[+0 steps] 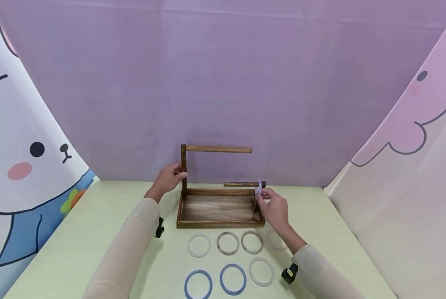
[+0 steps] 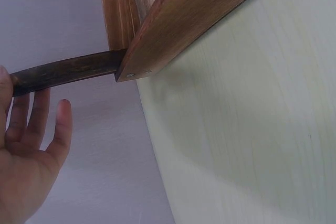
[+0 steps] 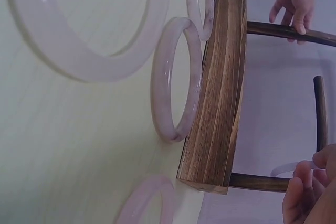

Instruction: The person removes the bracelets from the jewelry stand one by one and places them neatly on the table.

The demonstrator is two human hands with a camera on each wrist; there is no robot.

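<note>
A brown wooden stand [image 1: 220, 224] has a tray base, a taller post at left with a long bar [image 1: 219, 149], and a lower bar [image 1: 239, 184] at right. My left hand [image 1: 166, 179] grips the tall post [image 2: 68, 72], thumb on one side and fingers on the other. A pale lavender bangle [image 1: 259, 189] hangs around the lower bar close to its post. With thumb and fingers, my right hand [image 1: 276, 207] pinches that bangle; in the right wrist view, the fingers partly hide it.
In front of the stand lie several bangles: a whitish one [image 1: 188, 246], two brownish-grey ones [image 1: 218, 243], a pale pink one [image 1: 269, 240] partly behind my right wrist, two blue ones [image 1: 221, 280] and a pale one [image 1: 250, 272]. A purple backdrop [image 1: 223, 83] rises behind the table.
</note>
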